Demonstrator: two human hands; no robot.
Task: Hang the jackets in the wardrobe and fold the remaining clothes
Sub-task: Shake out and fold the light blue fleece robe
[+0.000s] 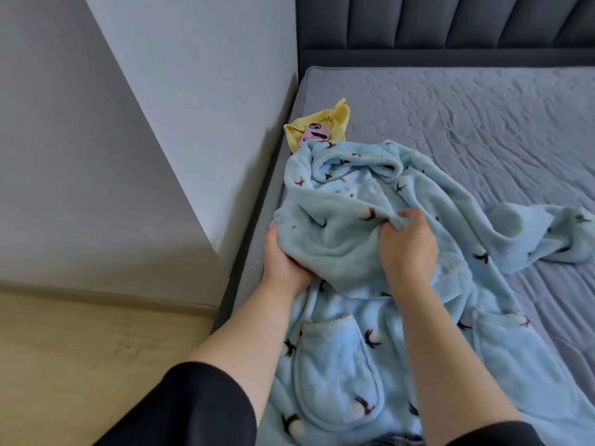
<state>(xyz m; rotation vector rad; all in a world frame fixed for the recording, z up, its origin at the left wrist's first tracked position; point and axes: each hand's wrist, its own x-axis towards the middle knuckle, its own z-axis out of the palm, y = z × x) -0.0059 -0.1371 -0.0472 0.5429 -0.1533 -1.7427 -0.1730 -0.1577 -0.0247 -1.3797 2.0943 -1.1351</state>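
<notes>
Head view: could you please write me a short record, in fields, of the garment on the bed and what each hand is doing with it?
garment: light blue patterned fleece robe, lying crumpled on the bed
left hand: grips the robe's left edge from below
right hand: pinches a fold near the robe's middle
pocket: faces up, near the person
beyond the robe: yellow cloth with a pink-cased phone on it
folding: not yet done
</notes>
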